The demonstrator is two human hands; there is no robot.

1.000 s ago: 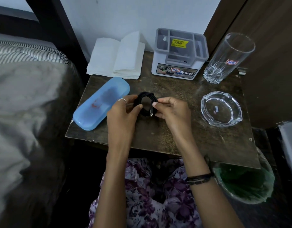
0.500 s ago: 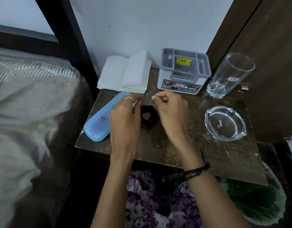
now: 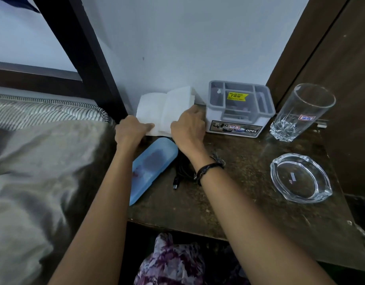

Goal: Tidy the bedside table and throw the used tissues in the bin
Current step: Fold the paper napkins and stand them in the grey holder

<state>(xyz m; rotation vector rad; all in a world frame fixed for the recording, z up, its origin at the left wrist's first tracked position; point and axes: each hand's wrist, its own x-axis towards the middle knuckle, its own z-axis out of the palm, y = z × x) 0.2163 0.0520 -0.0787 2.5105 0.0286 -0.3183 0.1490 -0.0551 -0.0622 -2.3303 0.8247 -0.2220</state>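
A stack of white tissues (image 3: 167,108) lies at the back left of the dark wooden bedside table (image 3: 239,202), against the wall. My left hand (image 3: 130,130) grips the stack's near left corner. My right hand (image 3: 188,126) rests on its right side, fingers curled over the edge. A coiled black cable (image 3: 182,171) lies on the table beside a blue case (image 3: 150,167), partly under my right wrist.
A grey-white organiser box (image 3: 239,112) stands right of the tissues. A tall drinking glass (image 3: 301,114) and a glass ashtray (image 3: 300,177) sit on the right. The bed with a grey cover (image 3: 43,161) borders the table's left side. A brown door (image 3: 342,58) is at right.
Both hands let go of the black cable, which now lies on the table, and reached back to the tissue stack. The camera moved closer and tilted up.
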